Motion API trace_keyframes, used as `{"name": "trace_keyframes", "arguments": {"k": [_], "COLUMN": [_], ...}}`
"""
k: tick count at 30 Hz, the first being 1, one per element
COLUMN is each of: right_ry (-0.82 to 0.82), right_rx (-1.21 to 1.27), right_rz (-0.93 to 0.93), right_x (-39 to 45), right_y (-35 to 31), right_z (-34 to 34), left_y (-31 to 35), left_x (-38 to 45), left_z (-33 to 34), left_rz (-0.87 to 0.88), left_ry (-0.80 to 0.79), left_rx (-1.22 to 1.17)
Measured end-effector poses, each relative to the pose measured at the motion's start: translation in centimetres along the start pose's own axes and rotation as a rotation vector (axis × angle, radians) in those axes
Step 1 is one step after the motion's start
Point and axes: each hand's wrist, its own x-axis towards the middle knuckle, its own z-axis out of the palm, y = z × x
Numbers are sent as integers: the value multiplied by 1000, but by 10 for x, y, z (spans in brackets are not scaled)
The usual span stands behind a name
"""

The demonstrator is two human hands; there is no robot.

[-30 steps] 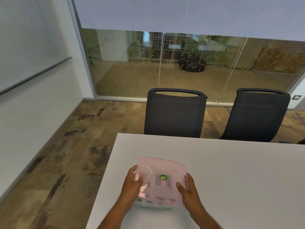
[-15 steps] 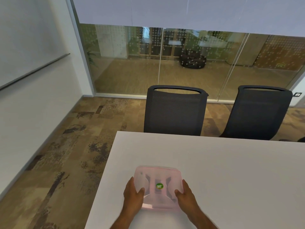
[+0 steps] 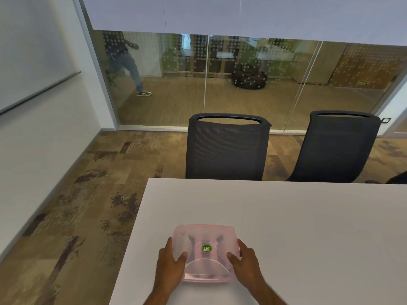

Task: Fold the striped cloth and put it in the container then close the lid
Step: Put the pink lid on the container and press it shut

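Hands are pressing a pink lid point(image 3: 203, 239) onto its container point(image 3: 204, 278), low in the frame on a white table point(image 3: 308, 216).
The left hand point(image 3: 168, 266) and right hand point(image 3: 246, 264) are gripping opposite edges, thumbs on top; dark stripes are showing faintly through the plastic, likely the cloth. Uneven pressure may be leaving a corner unlatched.

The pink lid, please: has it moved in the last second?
Yes. The lid came down from a tilted, raised hold and now lies flat near the table, both hands pressing its sides.
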Motion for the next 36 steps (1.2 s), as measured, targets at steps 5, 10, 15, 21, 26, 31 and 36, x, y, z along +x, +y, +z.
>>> {"name": "trace_keyframes", "arguments": {"k": [5,10,15,21,26,31,36], "right_ry": [-7,16,16,-5,3,3,11], "right_rx": [-16,80,106,141,111,92,76], "right_rz": [21,46,69,144,135,138,133], "right_x": [4,-6,-6,1,6,6,6], "right_y": [-2,-13,-15,-12,-9,-10,-10], "right_z": [-2,-8,-9,-7,-6,-5,-5], "left_y": [1,2,11,27,29,28,26], "left_x": [3,10,23,46,58,70,66], "left_z": [-1,-7,-19,-22,-16,-10,-8], "left_rz": [-6,-29,-72,-86,-115,-157,-151], "left_ry": [11,-5,-28,28,74,99,146], "left_rx": [88,68,-18,-60,-76,2,-54]}}
